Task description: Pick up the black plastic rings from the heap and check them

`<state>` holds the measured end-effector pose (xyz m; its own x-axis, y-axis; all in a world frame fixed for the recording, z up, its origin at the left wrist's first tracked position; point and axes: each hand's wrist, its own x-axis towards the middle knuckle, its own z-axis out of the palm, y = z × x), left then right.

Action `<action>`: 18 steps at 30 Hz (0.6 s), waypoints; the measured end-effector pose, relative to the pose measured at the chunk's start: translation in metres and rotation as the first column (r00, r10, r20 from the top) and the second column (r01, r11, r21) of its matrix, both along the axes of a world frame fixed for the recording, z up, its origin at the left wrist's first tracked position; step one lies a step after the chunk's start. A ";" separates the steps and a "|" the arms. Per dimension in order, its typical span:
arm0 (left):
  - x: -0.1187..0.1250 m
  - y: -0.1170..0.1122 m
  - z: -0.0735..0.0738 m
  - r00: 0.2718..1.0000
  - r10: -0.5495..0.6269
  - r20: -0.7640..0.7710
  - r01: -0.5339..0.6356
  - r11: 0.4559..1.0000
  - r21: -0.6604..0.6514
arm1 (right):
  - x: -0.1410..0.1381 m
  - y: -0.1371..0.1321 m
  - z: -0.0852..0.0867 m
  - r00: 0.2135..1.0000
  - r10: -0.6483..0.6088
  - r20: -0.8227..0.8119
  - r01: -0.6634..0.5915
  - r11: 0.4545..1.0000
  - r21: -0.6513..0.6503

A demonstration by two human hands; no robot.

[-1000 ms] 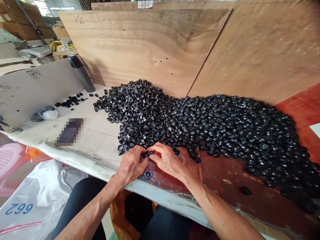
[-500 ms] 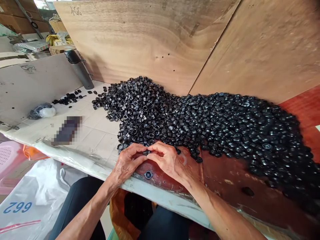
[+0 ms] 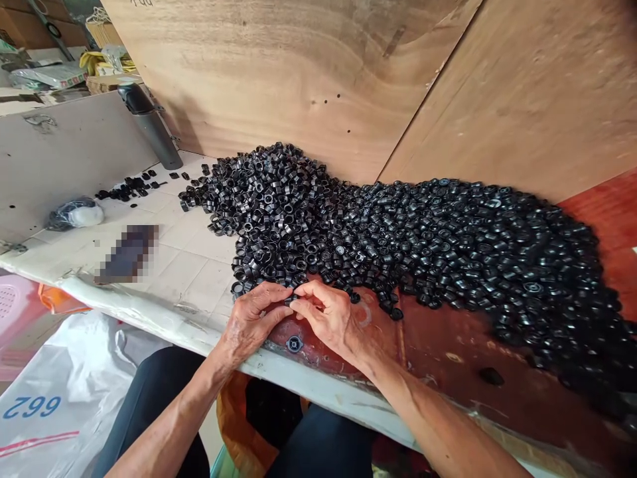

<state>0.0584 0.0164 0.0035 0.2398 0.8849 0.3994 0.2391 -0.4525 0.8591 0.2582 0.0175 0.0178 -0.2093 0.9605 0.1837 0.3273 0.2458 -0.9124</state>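
My left hand (image 3: 249, 325) and my right hand (image 3: 331, 317) meet at the front edge of a heap of small black plastic parts. Thumb and forefinger of each are pinched on one small black plastic part (image 3: 290, 301), mostly hidden by the fingertips. Just below them, a dark round piece with side lugs (image 3: 294, 343) lies on the reddish-brown surface (image 3: 363, 358). Beyond my fingers are many black rings (image 3: 271, 199). Rounded black caps (image 3: 448, 245) spread out to the right.
Wooden panels (image 3: 259, 79) wall off the back. A dark bottle (image 3: 156, 139) stands at the back left, near scattered black bits (image 3: 132, 189) and a plastic bag (image 3: 79, 214). A pale edge (image 3: 184, 325) runs along the table front. A white sack (image 3: 54, 385) lies below left.
The view has tilted slightly, so the scene sits a little higher. Both hands stay together on the small part, with only a slight shift of the fingers.
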 end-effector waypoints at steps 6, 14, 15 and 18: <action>0.002 -0.001 0.002 1.000 0.018 0.006 -0.018 0.996 -0.083 | 0.001 0.002 -0.002 1.000 0.004 -0.005 -0.003 0.987 0.159; 0.000 0.000 0.004 0.996 0.046 0.079 -0.024 0.966 -0.258 | 0.000 0.006 -0.007 0.993 0.111 -0.041 -0.087 0.922 0.378; 0.000 0.000 0.003 0.997 0.038 0.069 -0.022 0.973 -0.228 | 0.000 0.006 -0.006 0.996 0.079 -0.028 -0.063 0.930 0.363; 0.001 0.000 0.002 1.000 0.000 0.028 0.002 0.998 -0.069 | 0.000 0.003 -0.003 0.999 -0.012 0.043 -0.001 0.952 0.305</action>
